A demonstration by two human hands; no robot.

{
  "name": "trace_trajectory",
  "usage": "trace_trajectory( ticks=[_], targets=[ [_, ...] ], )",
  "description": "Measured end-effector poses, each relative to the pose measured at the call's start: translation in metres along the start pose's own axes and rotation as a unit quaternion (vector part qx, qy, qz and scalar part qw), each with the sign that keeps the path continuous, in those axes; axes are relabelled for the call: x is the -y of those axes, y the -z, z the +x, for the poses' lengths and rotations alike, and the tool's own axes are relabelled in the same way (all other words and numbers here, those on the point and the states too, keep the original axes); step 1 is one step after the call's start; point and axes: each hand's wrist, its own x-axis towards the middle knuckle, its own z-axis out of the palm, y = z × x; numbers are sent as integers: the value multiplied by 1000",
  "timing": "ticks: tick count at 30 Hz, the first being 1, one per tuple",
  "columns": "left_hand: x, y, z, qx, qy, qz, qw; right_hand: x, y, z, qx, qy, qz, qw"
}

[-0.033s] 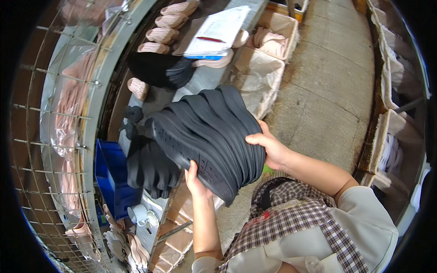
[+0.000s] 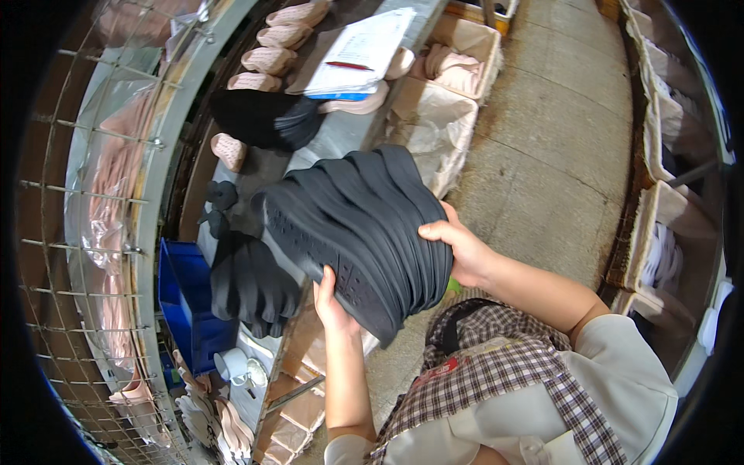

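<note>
Both hands clasp stack of black soles (image 2: 356, 232): left hand (image 2: 333, 302) beneath, right hand (image 2: 461, 248) on edge.
More black soles (image 2: 252, 283) lie just left; blue bin (image 2: 182, 298) beyond; paper-lined boxes (image 2: 434, 116) far.

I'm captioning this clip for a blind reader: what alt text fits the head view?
Both hands, the left hand and right hand, hold a fanned stack of black shoe soles above a workbench, where more black soles lie near a blue bin.

A stack of soles (image 2: 356, 232) sits between both hands, above the tabletop (image 2: 341, 132); papers (image 2: 360, 50) lie farther, a bin (image 2: 182, 298) left.
</note>
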Motion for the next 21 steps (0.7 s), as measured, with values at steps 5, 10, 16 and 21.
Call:
trace_trajectory(
  ticks=[5, 10, 16, 21],
  targets=[
    [26, -32, 10, 54, 217, -26, 974, 38, 30, -46, -50, -153, 72, 984],
    [65, -52, 17, 83, 329, -1, 940, 56, 39, -94, -134, -159, 87, 974],
    [89, -64, 23, 103, 387, -1, 916, 64, 53, -116, -134, -132, 92, 978],
    [91, -68, 23, 146, 398, 3, 906, 68, 60, -122, -133, -88, 102, 982]
  ],
)
